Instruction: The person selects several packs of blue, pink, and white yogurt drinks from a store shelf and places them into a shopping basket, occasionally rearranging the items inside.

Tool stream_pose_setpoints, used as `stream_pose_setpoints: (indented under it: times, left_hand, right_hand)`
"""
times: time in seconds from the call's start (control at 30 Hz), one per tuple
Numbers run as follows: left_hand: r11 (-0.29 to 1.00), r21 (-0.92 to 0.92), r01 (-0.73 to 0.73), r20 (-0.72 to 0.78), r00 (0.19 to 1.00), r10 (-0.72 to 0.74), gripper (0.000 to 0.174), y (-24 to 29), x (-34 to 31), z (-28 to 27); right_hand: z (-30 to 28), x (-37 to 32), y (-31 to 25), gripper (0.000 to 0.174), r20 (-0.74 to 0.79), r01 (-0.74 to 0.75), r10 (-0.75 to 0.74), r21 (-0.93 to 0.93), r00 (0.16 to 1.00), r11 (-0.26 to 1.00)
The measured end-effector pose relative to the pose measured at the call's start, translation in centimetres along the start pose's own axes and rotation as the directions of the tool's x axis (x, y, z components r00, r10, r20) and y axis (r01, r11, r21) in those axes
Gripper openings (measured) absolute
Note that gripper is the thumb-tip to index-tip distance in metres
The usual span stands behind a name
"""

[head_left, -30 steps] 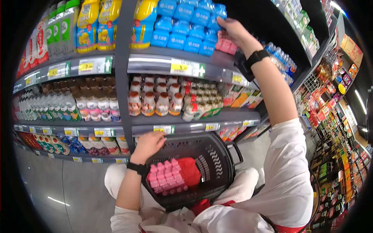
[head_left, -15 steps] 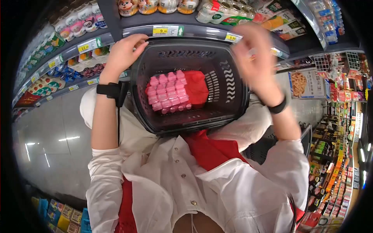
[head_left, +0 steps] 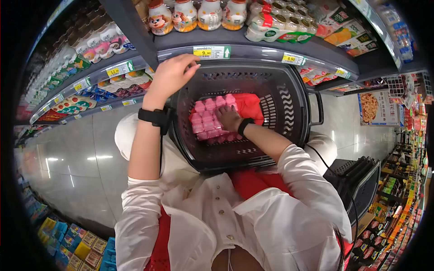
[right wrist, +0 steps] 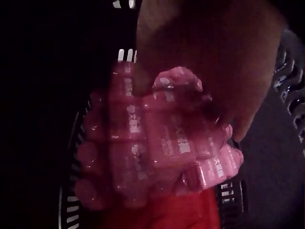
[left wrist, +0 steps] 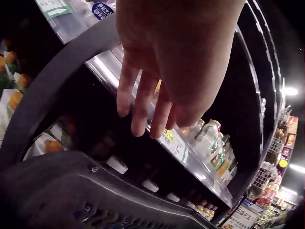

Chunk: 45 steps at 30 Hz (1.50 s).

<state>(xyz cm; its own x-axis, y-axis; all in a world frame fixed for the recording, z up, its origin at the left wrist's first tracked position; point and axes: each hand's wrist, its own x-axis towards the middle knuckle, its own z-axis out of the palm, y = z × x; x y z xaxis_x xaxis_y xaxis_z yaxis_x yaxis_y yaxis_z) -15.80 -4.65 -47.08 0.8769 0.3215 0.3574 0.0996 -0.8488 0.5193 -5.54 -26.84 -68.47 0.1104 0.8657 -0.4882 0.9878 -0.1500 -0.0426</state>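
Observation:
Inside the black shopping basket (head_left: 289, 77), a pack of small pink drink bottles (head_left: 205, 119) lies partly over something red (head_left: 249, 106). My right hand (head_left: 229, 119) reaches into the basket, its fingers spread on the right part of the pack. The right wrist view has this hand (right wrist: 205, 62) across the pink bottles (right wrist: 167, 133), with the fingertips mostly hidden. Over the basket's far left corner is my left hand (head_left: 174, 74), holding nothing. In the left wrist view the same hand (left wrist: 167, 62) has its fingers pointing down, loosely extended, in front of the shelf.
Beyond the basket, a shelf edge (head_left: 257, 53) carries price tags, with orange-capped bottles (head_left: 184, 16) and a wrapped bottle pack (head_left: 280, 27) above it. The basket's handle (head_left: 318, 108) sticks out to the right. A second dark basket (head_left: 361, 185) stands at the right.
My right hand has come down from the pink bottles beside the blue ones on the upper shelf and onto the pink pack in the basket. The head view has tilted downward.

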Motion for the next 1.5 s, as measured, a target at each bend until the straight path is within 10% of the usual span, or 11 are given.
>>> stream_pose_setpoints:
  times: [0.33,0.7,0.9,1.1,1.2,1.5]
  left_hand:
    - [0.999,0.017,-0.049,-0.015,0.999,0.049,0.018,-0.9,0.4,-0.1]
    - [0.997,-0.022,-0.073,-0.103,0.992,0.071,0.015,1.3,1.5,0.0]
    - [0.996,-0.035,-0.078,-0.051,0.996,0.076,0.017,1.9,1.1,0.4]
    - [0.998,-0.027,-0.058,-0.024,0.998,0.058,0.018,2.3,0.4,0.3]
    - [0.997,-0.045,-0.061,-0.026,0.998,0.059,0.017,2.1,0.1,0.3]
    - [0.999,-0.032,-0.041,-0.07,0.997,0.038,0.014,1.5,-0.3,-1.0]
  right_hand:
    - [0.3,0.3,0.0,0.089,-0.165,0.067,-0.07,-0.023,0.984,0.998]
    - [-20.2,-16.4,4.4,0.09,-0.657,0.091,-0.106,-0.058,0.746,0.994]
    - [-30.4,-27.4,5.4,0.082,-0.965,-0.301,0.025,-0.057,0.262,0.952]
    - [-41.6,-31.3,8.0,0.084,-0.963,-0.615,-0.214,-0.071,-0.162,0.786]
    - [-46.6,-30.7,9.9,0.077,-0.944,-0.681,-0.304,-0.141,-0.126,0.719]
    - [-51.5,-25.4,16.5,0.082,-0.98,-0.776,0.066,-0.107,0.188,0.622]
